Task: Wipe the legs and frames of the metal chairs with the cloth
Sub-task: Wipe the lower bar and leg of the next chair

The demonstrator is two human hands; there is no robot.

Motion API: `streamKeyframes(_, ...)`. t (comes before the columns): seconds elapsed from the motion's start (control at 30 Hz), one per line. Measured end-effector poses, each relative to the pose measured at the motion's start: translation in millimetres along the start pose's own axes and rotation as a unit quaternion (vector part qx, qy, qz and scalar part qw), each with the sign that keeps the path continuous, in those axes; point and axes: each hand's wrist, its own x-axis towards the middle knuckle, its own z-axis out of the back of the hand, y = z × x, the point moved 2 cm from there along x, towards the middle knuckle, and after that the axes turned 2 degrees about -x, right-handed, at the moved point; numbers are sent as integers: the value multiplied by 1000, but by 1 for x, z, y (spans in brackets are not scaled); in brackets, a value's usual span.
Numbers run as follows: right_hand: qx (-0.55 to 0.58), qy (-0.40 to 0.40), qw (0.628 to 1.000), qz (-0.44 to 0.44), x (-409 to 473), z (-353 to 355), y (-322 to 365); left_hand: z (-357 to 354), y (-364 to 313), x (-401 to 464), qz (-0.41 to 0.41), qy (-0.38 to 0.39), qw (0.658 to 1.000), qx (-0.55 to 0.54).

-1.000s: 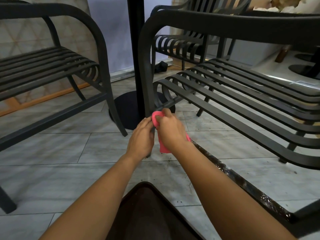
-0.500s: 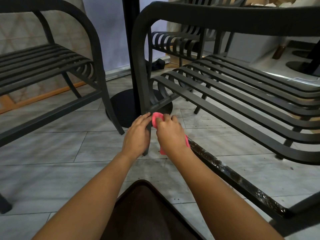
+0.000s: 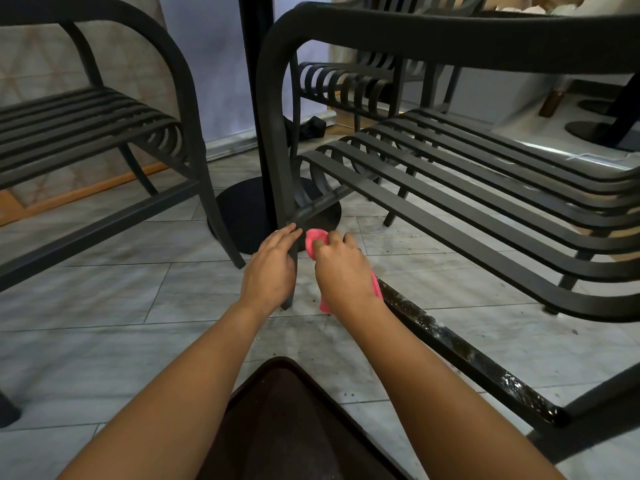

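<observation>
A dark metal chair (image 3: 485, 188) with a slatted seat stands right in front of me. Its front left leg (image 3: 277, 150) curves down from the armrest to the tiled floor. My left hand (image 3: 272, 268) is wrapped around the lower part of that leg. My right hand (image 3: 343, 271) is closed on a pink cloth (image 3: 313, 239), pressed against the right side of the same leg, where the low side rail (image 3: 467, 355) joins it. The rail looks wet and speckled with dirt. Part of the cloth hangs below my right wrist.
A second dark metal chair (image 3: 104, 126) stands to the left, a third (image 3: 346, 81) behind. A black table post with a round base (image 3: 242, 216) rises between them. Another round base (image 3: 595, 129) sits far right. A dark brown surface (image 3: 287, 427) lies between my forearms.
Both hands have slid slightly up the leg and apart, with the left fingers now reaching round the leg's front. My head has tilted and shifted a little, moving the chairs in view.
</observation>
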Motion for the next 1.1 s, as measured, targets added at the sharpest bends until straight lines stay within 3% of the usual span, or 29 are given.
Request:
streamKeyframes(0.4,13,2,1000,-7,-18,5,-13,4,-8,-3,20,35,999,12)
streamKeyframes(0.53,70,9,997,-11,-18,13,-20,8,-15,-4,28,47,998,15)
streamKeyframes(0.77,157,-84,982,-60,-25,38,-45,10,-24,-12,-12,43,999,17)
streamKeyframes(0.97,148,-80,985,-28,-7,26,-30,2,-31,-18,-25,46,998,18)
streamKeyframes(1.1,30,-32,999,-26,-6,-3,-13,-2,-26,-21,-17,56,998,19)
